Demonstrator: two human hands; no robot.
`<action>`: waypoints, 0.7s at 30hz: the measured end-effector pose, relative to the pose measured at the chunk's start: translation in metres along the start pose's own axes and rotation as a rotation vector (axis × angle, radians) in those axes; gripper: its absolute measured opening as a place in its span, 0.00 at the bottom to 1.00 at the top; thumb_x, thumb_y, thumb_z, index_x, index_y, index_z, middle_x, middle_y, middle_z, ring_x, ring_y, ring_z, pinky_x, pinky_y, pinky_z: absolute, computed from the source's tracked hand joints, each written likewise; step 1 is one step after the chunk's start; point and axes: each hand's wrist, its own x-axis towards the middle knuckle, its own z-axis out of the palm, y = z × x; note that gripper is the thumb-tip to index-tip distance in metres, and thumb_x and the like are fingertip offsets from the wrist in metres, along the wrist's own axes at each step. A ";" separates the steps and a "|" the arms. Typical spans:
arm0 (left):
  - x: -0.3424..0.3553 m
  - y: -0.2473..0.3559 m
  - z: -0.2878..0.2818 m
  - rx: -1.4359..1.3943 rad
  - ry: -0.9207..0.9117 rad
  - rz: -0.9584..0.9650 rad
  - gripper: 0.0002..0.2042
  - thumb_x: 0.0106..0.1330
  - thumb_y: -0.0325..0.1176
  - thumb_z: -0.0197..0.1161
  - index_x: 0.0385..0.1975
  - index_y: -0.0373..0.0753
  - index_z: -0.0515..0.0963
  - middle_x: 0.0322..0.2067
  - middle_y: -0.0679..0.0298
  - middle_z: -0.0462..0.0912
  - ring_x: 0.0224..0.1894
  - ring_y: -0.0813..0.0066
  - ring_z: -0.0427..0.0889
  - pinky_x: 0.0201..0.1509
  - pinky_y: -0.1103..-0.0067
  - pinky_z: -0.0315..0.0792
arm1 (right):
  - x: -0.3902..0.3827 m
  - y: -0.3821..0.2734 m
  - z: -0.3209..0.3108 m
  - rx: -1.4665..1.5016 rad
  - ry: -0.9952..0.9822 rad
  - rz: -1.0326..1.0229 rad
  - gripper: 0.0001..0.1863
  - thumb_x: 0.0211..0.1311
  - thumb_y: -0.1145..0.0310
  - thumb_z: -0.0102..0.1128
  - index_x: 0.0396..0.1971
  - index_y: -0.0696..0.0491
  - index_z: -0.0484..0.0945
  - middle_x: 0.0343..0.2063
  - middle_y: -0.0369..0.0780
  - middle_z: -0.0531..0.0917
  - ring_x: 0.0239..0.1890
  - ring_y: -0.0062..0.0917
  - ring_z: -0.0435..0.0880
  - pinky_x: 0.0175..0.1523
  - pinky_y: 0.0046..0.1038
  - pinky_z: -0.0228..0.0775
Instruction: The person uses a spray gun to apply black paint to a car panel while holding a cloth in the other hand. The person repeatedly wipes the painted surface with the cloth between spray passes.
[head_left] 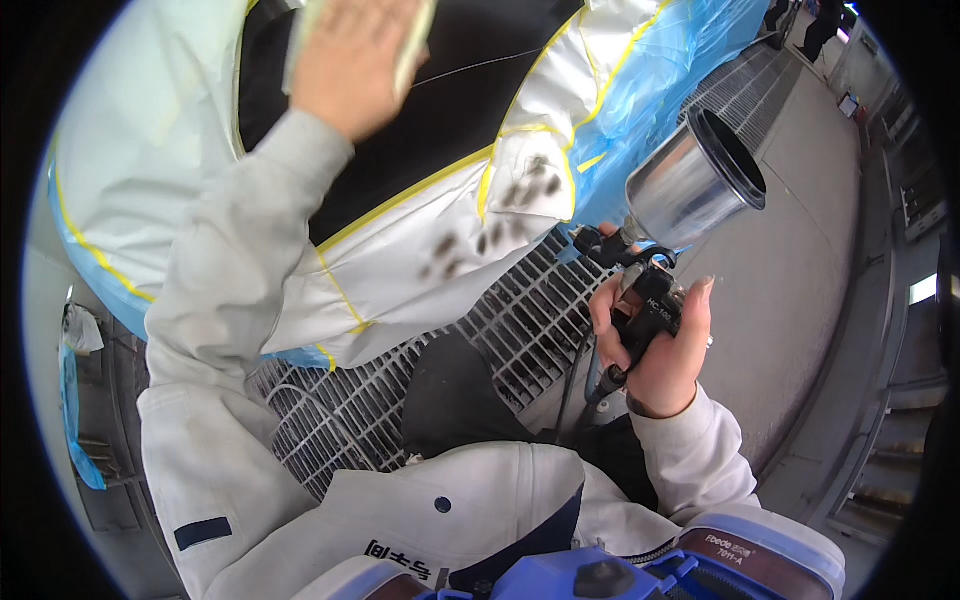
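At the top of the head view, my left hand (350, 75) is stretched over a black panel (450, 115). Under its palm and fingers is a pale yellowish cloth (416, 42), whose edges stick out on both sides; the fingertips are cut off by the frame. Off to the right, my right hand (665, 365) is wrapped round the black body of a spray gun (652, 305). A shiny metal cup (675, 195) with a black rim sits on the gun, tilted to the upper right. Below the grip, a hose (575, 385) runs down toward my legs.
White masking sheet (390, 250) with dark spray spots and yellow tape (420, 195) borders the panel. Blue plastic film (655, 80) hangs beyond it. Beneath lies a metal floor grating (530, 320), with grey floor (800, 250) at right. A person's dark-clothed legs (822, 32) stand far off.
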 end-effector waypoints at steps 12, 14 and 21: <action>-0.073 0.075 0.037 -0.202 -0.431 0.455 0.34 0.75 0.39 0.47 0.81 0.38 0.57 0.83 0.65 0.54 0.85 0.72 0.48 0.88 0.68 0.41 | 0.000 0.001 -0.002 0.029 0.026 -0.030 0.49 0.78 0.27 0.27 0.67 0.61 0.70 0.29 0.42 0.82 0.15 0.16 0.67 0.25 0.21 0.64; -0.069 0.055 0.029 -0.172 -0.424 0.421 0.35 0.73 0.36 0.49 0.81 0.39 0.58 0.83 0.63 0.55 0.85 0.71 0.50 0.88 0.67 0.43 | 0.001 0.000 -0.002 0.023 0.041 -0.027 0.49 0.78 0.27 0.27 0.67 0.60 0.69 0.29 0.42 0.82 0.15 0.16 0.67 0.25 0.21 0.64; 0.061 0.036 0.024 -0.055 0.026 -0.002 0.33 0.75 0.45 0.57 0.75 0.31 0.66 0.77 0.49 0.66 0.81 0.53 0.60 0.83 0.58 0.52 | -0.002 0.000 0.008 -0.028 0.117 -0.042 0.49 0.78 0.27 0.29 0.66 0.63 0.72 0.27 0.40 0.82 0.16 0.15 0.67 0.25 0.21 0.62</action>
